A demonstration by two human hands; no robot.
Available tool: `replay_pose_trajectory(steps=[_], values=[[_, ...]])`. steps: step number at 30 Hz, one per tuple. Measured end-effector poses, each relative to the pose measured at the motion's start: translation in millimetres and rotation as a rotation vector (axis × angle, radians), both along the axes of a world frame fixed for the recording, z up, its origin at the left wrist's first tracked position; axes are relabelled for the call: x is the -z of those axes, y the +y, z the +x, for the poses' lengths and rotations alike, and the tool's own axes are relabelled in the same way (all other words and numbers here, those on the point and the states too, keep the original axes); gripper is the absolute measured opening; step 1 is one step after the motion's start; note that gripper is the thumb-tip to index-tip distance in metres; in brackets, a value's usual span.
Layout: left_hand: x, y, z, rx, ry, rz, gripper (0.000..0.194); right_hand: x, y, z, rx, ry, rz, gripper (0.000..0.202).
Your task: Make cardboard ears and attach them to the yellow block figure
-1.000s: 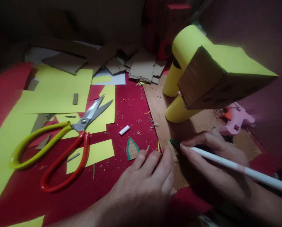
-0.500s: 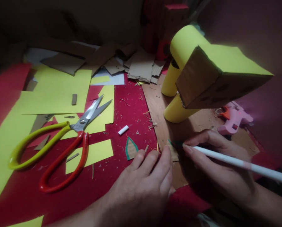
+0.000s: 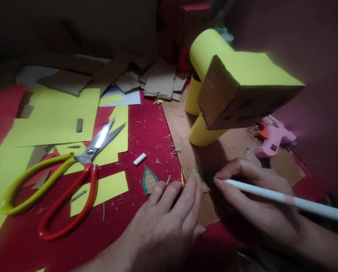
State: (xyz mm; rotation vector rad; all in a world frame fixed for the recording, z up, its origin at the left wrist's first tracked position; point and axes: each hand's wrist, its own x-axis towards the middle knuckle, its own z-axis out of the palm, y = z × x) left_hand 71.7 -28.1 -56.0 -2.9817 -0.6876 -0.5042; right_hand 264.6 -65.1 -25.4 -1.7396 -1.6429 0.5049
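the small cardboard piece [image 3: 203,185] has shifted left in view, with everything else, since the earlier frame; it is at the brown board's [image 3: 214,207] near end, partly under the left hand [image 3: 169,215], whose fingers' grip i cannot tell. the right hand's [image 3: 266,200] fingers grip a white pen [image 3: 270,192] right of it. scissors [image 3: 90,152] lie spread to the left; a yellow-topped model [image 3: 221,100] stands farther off.

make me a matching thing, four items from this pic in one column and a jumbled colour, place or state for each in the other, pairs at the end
1. pen
2. scissors
3. glue gun
4. cardboard piece just left of the left hand

A. pink and orange
B. brown with a green border
C. held in the right hand
D. lying open at the picture's left

Pairs: 1-C, 2-D, 3-A, 4-B
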Motion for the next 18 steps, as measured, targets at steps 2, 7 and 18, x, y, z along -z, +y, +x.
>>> replay_pose_trajectory(steps=[2,7,18], values=[[-0.2,0.0,0.3,0.004,0.007,-0.002,0.039,-0.7,1.7,-1.6,0.003,-0.021,0.004,0.012],[0.2,0.3,0.7,-0.006,0.021,-0.019,0.041,-3.1,5.8,-5.7,-0.008,-0.007,-0.022,0.013],[-1.4,-0.5,-0.7,0.001,0.037,0.003,0.039,-1.2,9.2,-6.6,-0.04,-0.069,0.034,0.009]])
